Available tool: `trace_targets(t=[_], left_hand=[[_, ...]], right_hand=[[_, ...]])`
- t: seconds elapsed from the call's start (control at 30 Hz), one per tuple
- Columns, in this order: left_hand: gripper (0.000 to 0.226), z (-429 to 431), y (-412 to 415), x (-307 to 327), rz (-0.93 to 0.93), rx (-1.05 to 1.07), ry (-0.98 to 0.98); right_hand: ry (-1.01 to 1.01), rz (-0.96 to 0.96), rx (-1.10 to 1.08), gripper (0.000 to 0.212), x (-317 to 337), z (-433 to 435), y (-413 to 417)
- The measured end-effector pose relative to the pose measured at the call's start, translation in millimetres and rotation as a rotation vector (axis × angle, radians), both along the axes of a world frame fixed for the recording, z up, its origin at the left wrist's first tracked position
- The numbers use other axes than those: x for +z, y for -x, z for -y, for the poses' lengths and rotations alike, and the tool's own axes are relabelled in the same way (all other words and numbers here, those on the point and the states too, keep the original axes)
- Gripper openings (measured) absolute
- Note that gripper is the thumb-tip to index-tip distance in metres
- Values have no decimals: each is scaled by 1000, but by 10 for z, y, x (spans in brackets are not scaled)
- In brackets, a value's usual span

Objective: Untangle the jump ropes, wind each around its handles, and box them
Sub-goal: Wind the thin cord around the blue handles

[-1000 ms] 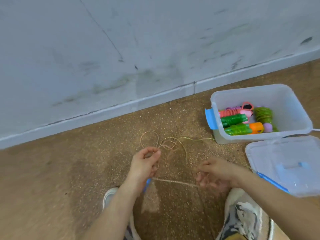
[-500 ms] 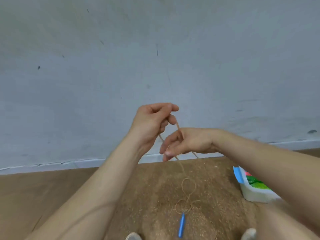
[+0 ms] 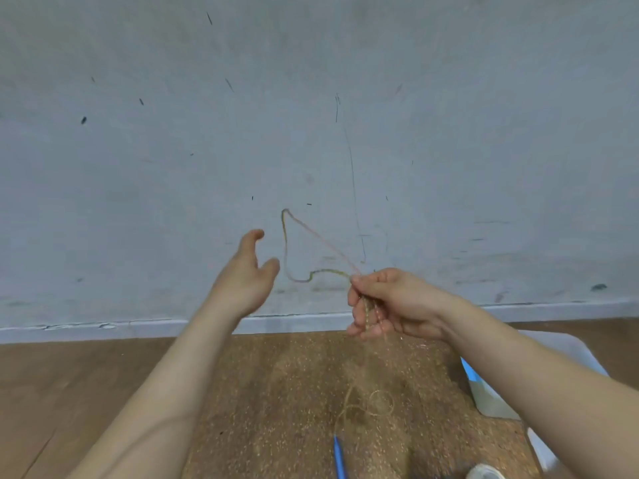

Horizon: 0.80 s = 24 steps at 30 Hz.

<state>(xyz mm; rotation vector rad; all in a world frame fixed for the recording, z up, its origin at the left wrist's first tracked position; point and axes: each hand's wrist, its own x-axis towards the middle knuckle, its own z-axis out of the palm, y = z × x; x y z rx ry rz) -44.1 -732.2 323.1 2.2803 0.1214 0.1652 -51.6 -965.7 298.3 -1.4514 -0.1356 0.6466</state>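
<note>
A thin multicoloured jump rope (image 3: 313,240) loops in the air in front of the wall. My right hand (image 3: 383,302) pinches it, with strands hanging from the fingers down to coils (image 3: 375,404) on the floor. A blue handle (image 3: 340,458) lies on the floor below the coils. My left hand (image 3: 247,271) is raised just left of the airborne loop, fingers spread and touching nothing. The clear plastic box (image 3: 491,399) shows at the right, mostly hidden behind my right forearm.
A grey scuffed wall (image 3: 311,115) with a pale skirting board stands close ahead. The floor is brown cork-like matting (image 3: 269,392) beside wood planks on the left. A shoe tip (image 3: 484,473) shows at the bottom right.
My left hand has let go of the rope and opened, moving left. The right hand now grips the rope alone, and a loop has flung upward. The view has tilted slightly.
</note>
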Motion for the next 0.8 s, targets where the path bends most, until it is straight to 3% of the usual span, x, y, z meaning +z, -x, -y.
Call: trace_targets(t=[0.07,0.13,0.2,0.27,0.33,0.43,0.5,0.6,0.73,0.8], left_hand=[[24,178,199,-140,-126,-181,196],[38,367,404,-233,-304,-423,509],[43,489,502,-304,-372,-595,589],[30,526,498,-314,-331,-629,606],[21,508,435,-251,-264,-501,734],[20,409,306,-116,-140,-260,1010],[19,332,197,-72,-55,-181,1068],[18,200,77,-6,47,-92,1156],[20,-178,-125,110,269,95,1345],[25,-296,-169,-3,162,149,1267]], right_hand=[[-90,1,-92,34,137,-92,-25],[-163,-22,-157,31,220,-197,-60],[-217,-43,-228,31,262,-273,-103],[-229,-42,-313,33,283,-312,-155],[-221,-53,-318,43,226,-301,-191],[-120,-30,-7,61,-14,-304,-62],[-74,63,173,45,-254,-376,93],[182,265,208,13,-673,-444,245],[366,26,387,28,-1150,-295,390],[341,-52,306,34,-1093,-258,452]])
